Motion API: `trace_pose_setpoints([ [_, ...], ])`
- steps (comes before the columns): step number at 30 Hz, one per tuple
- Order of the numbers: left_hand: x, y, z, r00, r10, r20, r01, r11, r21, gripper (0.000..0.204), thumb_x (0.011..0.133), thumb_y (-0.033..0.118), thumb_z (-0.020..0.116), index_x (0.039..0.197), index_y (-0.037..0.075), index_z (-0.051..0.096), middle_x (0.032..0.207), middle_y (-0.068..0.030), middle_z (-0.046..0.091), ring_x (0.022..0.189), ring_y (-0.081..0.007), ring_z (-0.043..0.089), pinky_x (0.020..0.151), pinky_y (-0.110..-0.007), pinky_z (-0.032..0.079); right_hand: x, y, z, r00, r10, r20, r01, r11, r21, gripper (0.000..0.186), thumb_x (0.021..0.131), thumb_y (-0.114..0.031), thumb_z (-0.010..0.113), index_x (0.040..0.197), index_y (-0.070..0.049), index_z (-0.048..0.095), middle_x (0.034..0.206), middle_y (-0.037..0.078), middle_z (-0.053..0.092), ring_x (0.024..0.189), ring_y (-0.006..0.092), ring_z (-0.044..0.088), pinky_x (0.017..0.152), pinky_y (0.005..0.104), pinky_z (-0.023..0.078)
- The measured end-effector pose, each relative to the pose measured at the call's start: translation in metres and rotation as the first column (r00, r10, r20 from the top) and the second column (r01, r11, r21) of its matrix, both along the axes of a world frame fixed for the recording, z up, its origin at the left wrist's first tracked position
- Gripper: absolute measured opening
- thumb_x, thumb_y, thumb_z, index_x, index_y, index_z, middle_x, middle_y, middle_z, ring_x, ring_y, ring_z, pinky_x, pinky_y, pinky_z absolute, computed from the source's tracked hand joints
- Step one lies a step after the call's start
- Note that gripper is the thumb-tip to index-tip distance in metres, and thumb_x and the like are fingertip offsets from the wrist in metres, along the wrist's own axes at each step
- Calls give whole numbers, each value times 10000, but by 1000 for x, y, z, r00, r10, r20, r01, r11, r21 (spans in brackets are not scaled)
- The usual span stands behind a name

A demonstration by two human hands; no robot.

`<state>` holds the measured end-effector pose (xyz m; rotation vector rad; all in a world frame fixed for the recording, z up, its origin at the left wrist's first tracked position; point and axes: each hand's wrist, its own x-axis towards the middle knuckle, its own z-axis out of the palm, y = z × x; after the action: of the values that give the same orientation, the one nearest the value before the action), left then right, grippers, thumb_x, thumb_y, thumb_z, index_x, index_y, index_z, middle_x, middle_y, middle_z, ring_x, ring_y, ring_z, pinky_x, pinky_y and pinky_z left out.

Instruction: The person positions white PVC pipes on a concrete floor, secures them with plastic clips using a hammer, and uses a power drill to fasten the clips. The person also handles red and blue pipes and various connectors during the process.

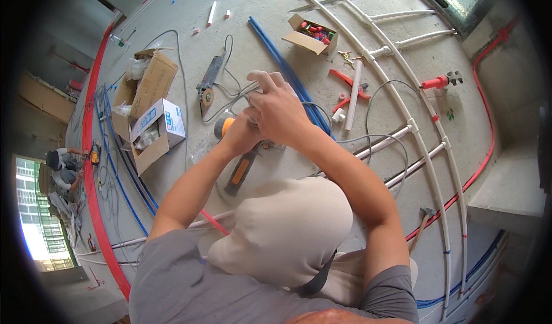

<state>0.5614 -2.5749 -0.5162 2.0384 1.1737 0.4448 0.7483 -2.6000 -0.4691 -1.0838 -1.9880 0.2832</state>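
Observation:
My left hand [244, 133] and my right hand [279, 111] are together in front of my raised knee, the right one lying over the left. Both are closed with fingers curled; whatever is between them is mostly hidden. Close beside the left hand shows a rounded yellow-orange and black part [223, 127]. Just below the hands, a tool with a black and orange handle [240, 173] shows partly; whether a hand touches it I cannot tell. Beyond lies an angle grinder [211, 78] with its disc and cord, left of several blue pipes [284, 65].
Open cartons [156, 82] stand at left, and a small box of coloured fittings [313, 39] lies ahead. Red pipe cutters [345, 88] rest beside a white pipe piece [354, 97]. White pipes [422, 134] and a hammer [422, 223] are at right. Another person [69, 166] crouches far left.

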Motion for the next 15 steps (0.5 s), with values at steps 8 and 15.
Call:
trace_pose_setpoints([
  [8, -9, 6, -23, 963, -128, -236, 190, 947, 260, 225, 936, 147, 680, 1132, 56, 742, 1037, -151, 759, 981, -344, 708, 898, -458, 527, 30, -13, 8, 956, 68, -284, -141, 960, -244, 690, 819, -308, 871, 1338, 36, 572, 1411, 246, 536, 1303, 437, 558, 1077, 472, 495],
  [15, 25, -49, 26, 903, 410, -130, -408, 722, -559, 351, 844, 178, 822, 1144, 58, 686, 875, -37, 679, 793, -194, 669, 643, -356, 544, 126, -34, 4, 941, -312, -129, 163, 755, -636, 381, 948, -280, 755, 1186, -7, 638, 1296, 203, 582, 1182, 399, 631, 988, 490, 525],
])
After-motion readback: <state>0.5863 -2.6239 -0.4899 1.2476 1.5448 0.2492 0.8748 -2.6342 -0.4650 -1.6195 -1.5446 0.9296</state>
